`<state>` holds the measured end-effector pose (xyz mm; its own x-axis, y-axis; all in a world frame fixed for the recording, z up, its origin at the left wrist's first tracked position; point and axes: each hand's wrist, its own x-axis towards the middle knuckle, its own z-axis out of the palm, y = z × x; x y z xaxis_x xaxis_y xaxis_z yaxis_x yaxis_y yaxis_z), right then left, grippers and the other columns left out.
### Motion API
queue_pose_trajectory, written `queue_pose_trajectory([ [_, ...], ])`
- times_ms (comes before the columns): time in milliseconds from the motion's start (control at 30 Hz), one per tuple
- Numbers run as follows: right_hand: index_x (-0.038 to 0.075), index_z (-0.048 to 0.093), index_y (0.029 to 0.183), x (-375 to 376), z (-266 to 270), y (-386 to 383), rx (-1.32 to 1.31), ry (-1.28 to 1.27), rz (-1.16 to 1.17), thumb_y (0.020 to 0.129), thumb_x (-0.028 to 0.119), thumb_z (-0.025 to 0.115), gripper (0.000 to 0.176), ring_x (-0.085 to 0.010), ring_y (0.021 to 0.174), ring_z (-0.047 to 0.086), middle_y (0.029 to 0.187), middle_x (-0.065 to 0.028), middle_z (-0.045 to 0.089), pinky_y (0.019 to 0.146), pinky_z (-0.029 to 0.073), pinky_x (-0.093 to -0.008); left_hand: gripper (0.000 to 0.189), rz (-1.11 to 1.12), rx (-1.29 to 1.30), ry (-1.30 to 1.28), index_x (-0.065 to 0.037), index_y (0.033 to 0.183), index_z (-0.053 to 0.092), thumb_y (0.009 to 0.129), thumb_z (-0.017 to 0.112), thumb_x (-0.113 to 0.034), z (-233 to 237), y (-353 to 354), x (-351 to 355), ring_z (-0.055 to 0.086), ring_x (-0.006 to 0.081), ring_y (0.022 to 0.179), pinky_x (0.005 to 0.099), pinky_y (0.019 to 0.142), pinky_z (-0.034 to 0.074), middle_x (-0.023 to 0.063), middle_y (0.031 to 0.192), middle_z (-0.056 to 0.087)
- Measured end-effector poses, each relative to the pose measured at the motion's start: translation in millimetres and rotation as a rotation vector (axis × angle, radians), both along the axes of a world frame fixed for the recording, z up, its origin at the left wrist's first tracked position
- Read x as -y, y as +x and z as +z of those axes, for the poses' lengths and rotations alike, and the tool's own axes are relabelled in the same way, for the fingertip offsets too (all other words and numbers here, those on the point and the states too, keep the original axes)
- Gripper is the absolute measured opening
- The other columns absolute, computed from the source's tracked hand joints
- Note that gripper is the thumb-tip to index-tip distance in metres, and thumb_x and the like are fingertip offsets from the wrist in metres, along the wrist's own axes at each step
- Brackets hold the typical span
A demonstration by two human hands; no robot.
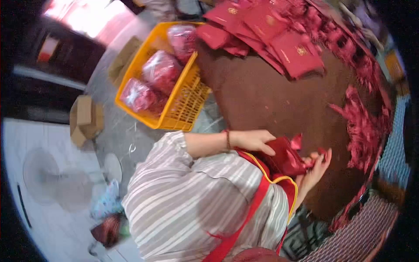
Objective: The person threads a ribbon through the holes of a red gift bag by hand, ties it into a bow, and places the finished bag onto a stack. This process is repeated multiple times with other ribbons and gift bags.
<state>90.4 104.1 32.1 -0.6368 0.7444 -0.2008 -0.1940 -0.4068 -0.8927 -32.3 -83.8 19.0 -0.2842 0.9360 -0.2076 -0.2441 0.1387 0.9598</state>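
My left hand (257,142), with a bracelet at the wrist, closes on the near side of a dark red pouch (279,153), its thumb lying on top. The pouch is held just in front of my apron, over the table's near edge. At the pouch's far end, my right hand (317,166) has its fingers curled round a shiny red ribbon (308,163). A loose piece of the ribbon stands up from the pouch between the hands. Blur hides the exact finger contact.
A brown table (270,100) carries a pile of flat red pouches (301,52) with gold print. Bunched red ribbons (360,126) line its far edge. Left of it, a yellow basket (163,120) holds plastic-wrapped red bundles (161,70). A cardboard box (85,118) stands on the floor.
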Motion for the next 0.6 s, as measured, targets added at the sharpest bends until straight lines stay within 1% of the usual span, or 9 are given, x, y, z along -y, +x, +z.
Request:
queue_pose_trajectory([
  [100,0.009,0.034,0.133,-30.6,-21.9,-9.7,-0.197,-0.046,0.1,0.093,0.018,0.05,0.044,-0.0158,0.084,0.054,0.091,-0.0083,0.055,0.076,0.047,-0.0316,0.031,0.177,-0.149,0.014,0.004,0.103,0.057,0.085,0.06,-0.021,13.5,-17.8,2.1,0.053,0.0091,0.085,0.0284,0.076,0.045,0.0042,0.092,0.063],
  [267,0.01,0.038,0.131,-59.7,-36.2,-32.2,-0.3,-0.114,0.129,0.091,0.014,0.051,0.042,-0.0199,0.095,0.053,0.107,-0.0118,0.054,0.083,0.046,-0.0342,0.033,0.222,-0.286,-0.136,0.003,0.107,0.056,0.084,0.062,-0.021,29.9,-52.3,5.1,0.054,0.01,0.089,0.0277,0.079,0.045,0.0051,0.098,0.063],
  [333,0.011,0.038,0.131,-67.7,-44.5,-41.9,-0.28,-0.154,0.121,0.091,0.016,0.052,0.043,-0.0201,0.1,0.051,0.114,-0.0139,0.052,0.086,0.046,-0.0346,0.037,0.202,-0.463,0.017,0.003,0.108,0.055,0.08,0.067,-0.019,35.0,-54.4,5.5,0.054,0.0107,0.092,0.0281,0.083,0.044,0.0054,0.102,0.062],
  [367,0.012,0.038,0.131,-65.7,-33.4,-50.5,-0.244,-0.164,0.141,0.091,0.018,0.052,0.042,-0.0212,0.102,0.05,0.117,-0.0148,0.051,0.087,0.045,-0.036,0.043,0.146,-0.197,0.068,0.003,0.111,0.054,0.076,0.071,-0.017,36.3,-56.6,4.7,0.053,0.0115,0.096,0.0293,0.086,0.043,0.0054,0.106,0.061],
  [400,0.013,0.039,0.13,-64.0,-24.9,-58.5,-0.193,-0.177,0.149,0.091,0.02,0.052,0.041,-0.0222,0.104,0.049,0.119,-0.0157,0.05,0.088,0.044,-0.0374,0.035,0.175,-0.442,0.063,0.003,0.101,0.056,0.075,0.07,-0.016,41.6,-62.8,5.0,0.055,0.011,0.088,0.0293,0.075,0.045,0.0062,0.093,0.063],
  [433,0.014,0.04,0.129,-68.7,-31.4,-63.6,-0.245,-0.269,0.222,0.092,0.022,0.052,0.04,-0.0242,0.106,0.049,0.122,-0.0163,0.048,0.089,0.044,-0.0396,0.031,0.206,-0.242,-0.004,0.003,0.098,0.056,0.076,0.069,-0.014,45.0,-65.7,5.9,0.055,0.0093,0.087,0.0292,0.074,0.045,0.0017,0.093,0.062],
  [500,0.015,0.04,0.128,-69.1,-28.9,-74.2,-0.255,-0.365,0.291,0.092,0.025,0.051,0.039,-0.0283,0.111,0.047,0.127,-0.0173,0.045,0.092,0.042,-0.0435,0.033,0.363,-0.078,0.101,0.003,0.109,0.054,0.079,0.063,-0.007,58.9,-73.9,6.7,0.055,0.01,0.091,0.0275,0.08,0.045,0.0015,0.1,0.06],
  [533,0.015,0.04,0.127,-58.9,-19.0,-81.9,-0.2,-0.376,0.294,0.092,0.025,0.05,0.038,-0.0305,0.114,0.046,0.129,-0.0177,0.044,0.093,0.041,-0.0452,0.042,0.472,-0.051,0.225,0.003,0.116,0.051,0.08,0.065,-0.014,65.9,-80.3,6.0,0.054,0.0101,0.096,0.0287,0.084,0.045,0.0032,0.106,0.06],
  [600,0.016,0.032,0.134,-36.8,-6.9,-90.2,-0.111,-0.313,0.268,0.092,0.027,0.051,0.048,-0.0327,0.116,0.046,0.135,-0.0175,0.037,0.095,0.04,-0.0463,0.04,0.558,-0.289,0.141,0.001,0.116,0.052,0.081,0.063,-0.014,81.9,-94.6,17.4,0.056,0.0134,0.096,0.0291,0.085,0.044,0.0062,0.106,0.061],
])
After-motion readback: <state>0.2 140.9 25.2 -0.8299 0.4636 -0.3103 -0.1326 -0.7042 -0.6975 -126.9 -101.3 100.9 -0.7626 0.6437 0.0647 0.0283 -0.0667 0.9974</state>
